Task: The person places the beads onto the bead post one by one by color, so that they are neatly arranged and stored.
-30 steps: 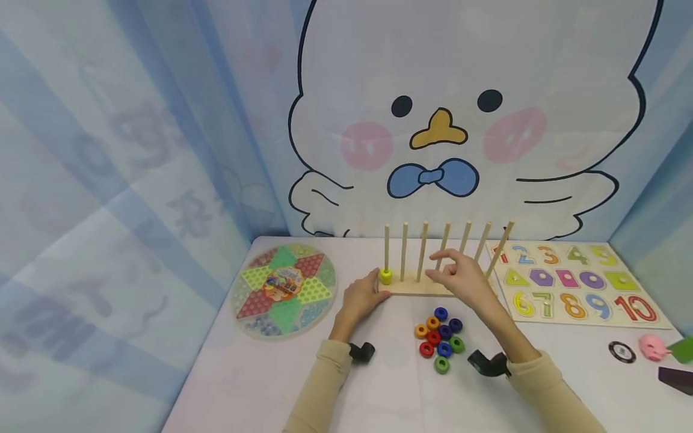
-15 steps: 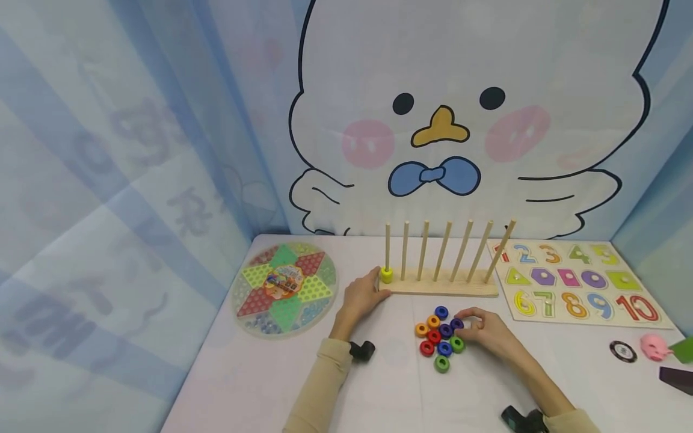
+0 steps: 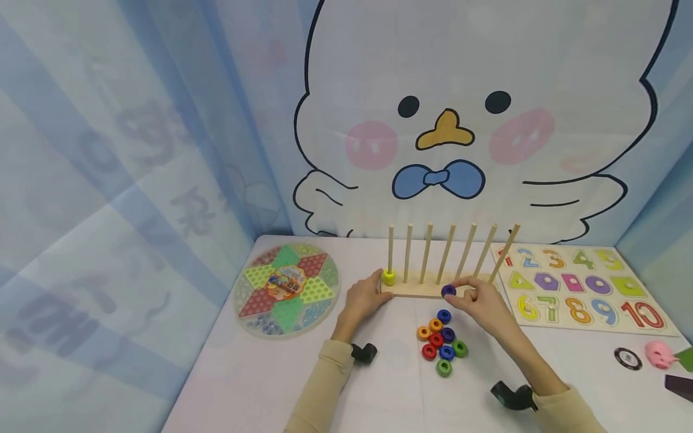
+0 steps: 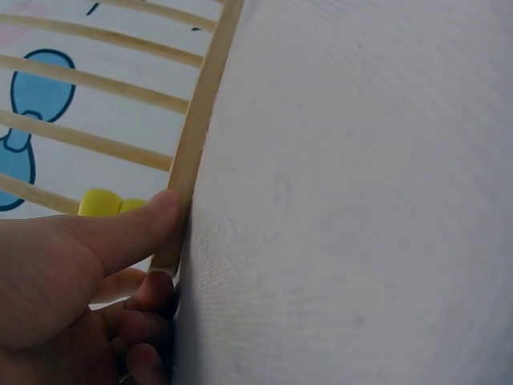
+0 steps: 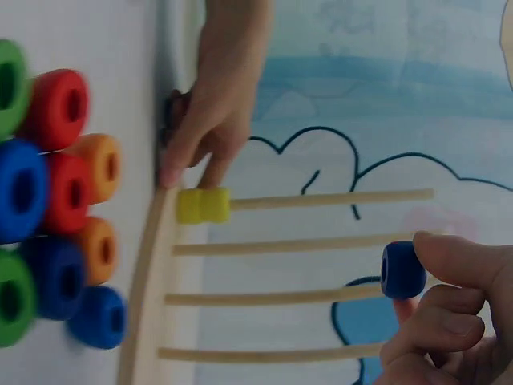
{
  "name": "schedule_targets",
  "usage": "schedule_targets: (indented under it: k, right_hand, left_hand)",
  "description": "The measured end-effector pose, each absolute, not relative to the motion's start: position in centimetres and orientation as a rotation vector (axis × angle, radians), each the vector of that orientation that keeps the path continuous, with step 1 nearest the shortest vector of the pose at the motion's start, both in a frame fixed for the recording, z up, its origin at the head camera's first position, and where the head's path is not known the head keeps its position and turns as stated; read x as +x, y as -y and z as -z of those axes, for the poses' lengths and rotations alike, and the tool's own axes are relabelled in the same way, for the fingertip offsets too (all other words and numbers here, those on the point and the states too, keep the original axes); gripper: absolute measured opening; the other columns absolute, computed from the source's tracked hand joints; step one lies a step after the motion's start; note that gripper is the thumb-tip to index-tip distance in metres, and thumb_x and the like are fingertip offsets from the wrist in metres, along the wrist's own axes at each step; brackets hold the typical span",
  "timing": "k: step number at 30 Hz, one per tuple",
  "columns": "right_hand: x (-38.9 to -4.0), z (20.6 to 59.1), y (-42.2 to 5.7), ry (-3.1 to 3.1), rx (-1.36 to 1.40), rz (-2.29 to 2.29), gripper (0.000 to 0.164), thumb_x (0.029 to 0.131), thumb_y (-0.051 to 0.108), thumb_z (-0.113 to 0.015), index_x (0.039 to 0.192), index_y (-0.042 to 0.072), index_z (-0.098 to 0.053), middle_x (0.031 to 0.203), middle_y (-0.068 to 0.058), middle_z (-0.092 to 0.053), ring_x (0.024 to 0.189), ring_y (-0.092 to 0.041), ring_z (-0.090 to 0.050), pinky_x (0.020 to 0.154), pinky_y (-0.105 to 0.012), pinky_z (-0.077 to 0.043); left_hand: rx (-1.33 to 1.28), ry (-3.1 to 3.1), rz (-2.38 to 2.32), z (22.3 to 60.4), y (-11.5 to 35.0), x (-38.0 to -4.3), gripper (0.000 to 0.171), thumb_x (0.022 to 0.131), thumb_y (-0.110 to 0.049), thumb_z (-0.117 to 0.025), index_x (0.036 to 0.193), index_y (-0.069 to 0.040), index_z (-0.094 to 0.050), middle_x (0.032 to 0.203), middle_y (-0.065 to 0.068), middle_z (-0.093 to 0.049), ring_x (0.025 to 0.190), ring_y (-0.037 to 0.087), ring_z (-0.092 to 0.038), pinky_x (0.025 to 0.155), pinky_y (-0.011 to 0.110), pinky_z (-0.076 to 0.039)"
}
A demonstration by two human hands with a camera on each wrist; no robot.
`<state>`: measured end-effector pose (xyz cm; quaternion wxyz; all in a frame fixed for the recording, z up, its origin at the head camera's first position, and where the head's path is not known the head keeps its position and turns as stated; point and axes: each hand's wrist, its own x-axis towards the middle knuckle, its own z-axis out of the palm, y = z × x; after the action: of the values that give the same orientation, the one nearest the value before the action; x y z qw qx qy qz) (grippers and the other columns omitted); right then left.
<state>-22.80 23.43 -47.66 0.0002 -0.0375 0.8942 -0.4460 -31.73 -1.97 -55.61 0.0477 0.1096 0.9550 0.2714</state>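
A wooden peg rack with a row of upright pegs stands near the back of the table. My left hand grips the left end of its base, thumb on the front face in the left wrist view. Two yellow beads sit stacked at the foot of the leftmost peg. My right hand pinches a dark blue bead between thumb and forefinger, raised in front of the rack. Loose red, orange, green and blue beads lie clustered on the table below it.
On the left lies a round star-patterned game board. A number and shape puzzle board lies right of the rack. Further right are a black-and-white disc, a pink pig-like toy and a dark block. A printed curtain hangs behind.
My right hand went from over the rack down to the loose beads, took a dark blue one and lifted it back toward the rack. My left hand has stayed on the rack's end.
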Motion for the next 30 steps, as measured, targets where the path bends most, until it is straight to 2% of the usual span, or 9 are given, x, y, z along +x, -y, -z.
schedule_targets:
  k: [8,14,22,25,30]
  right_hand:
    - [-26.1,40.6,-19.7,-2.856,-0.337,1.546,0.047,0.087,0.042,-0.068,0.117,0.007,-0.059,0.055,-0.003,-0.042,0.043,-0.012,-0.034,0.04,-0.029,-0.027]
    - [-28.6,37.1,-17.9,-2.921,-0.37,1.559,0.046,0.087,0.044,-0.067,0.119,0.012,-0.06,0.057,-0.005,-0.043,0.044,-0.018,-0.035,0.038,-0.03,-0.026]
    - [-30.2,37.4,-16.9,-3.025,-0.328,1.289,0.044,0.088,0.036,-0.068,0.118,0.005,-0.06,0.054,-0.001,-0.046,0.044,-0.017,-0.04,0.039,-0.028,-0.027]
    - [-30.1,37.9,-16.9,-3.046,-0.36,1.284,0.044,0.089,0.036,-0.066,0.12,0.005,-0.059,0.053,0.0,-0.046,0.042,-0.017,-0.039,0.039,-0.028,-0.027]
    - [-28.1,39.4,-17.5,-3.014,-0.395,1.537,0.039,0.09,0.038,-0.065,0.118,0.011,-0.061,0.051,-0.003,-0.041,0.04,-0.018,-0.033,0.037,-0.03,-0.026]
  left_hand:
    - [0.352,-2.929,-0.817,55.8,2.0,-31.8,0.072,0.083,-0.047,-0.069,0.143,-0.016,-0.044,0.058,-0.005,-0.048,0.053,0.011,-0.043,0.053,0.029,-0.036]
    - [0.379,-2.955,-0.793,55.7,2.1,-31.8,0.071,0.083,-0.048,-0.069,0.142,-0.015,-0.045,0.059,-0.006,-0.048,0.055,0.012,-0.044,0.055,0.03,-0.037]
    - [0.364,-2.929,-0.772,55.9,1.9,-31.6,0.072,0.084,-0.049,-0.067,0.143,-0.016,-0.044,0.07,0.0,-0.058,0.061,0.012,-0.045,0.063,0.032,-0.042]
    - [0.353,-2.941,-0.767,55.8,1.9,-31.6,0.071,0.084,-0.049,-0.068,0.143,-0.016,-0.044,0.067,-0.001,-0.056,0.059,0.012,-0.044,0.06,0.032,-0.04]
    - [0.346,-2.945,-0.806,55.7,2.0,-31.6,0.071,0.083,-0.047,-0.069,0.142,-0.016,-0.045,0.06,-0.005,-0.049,0.055,0.012,-0.044,0.055,0.029,-0.036]
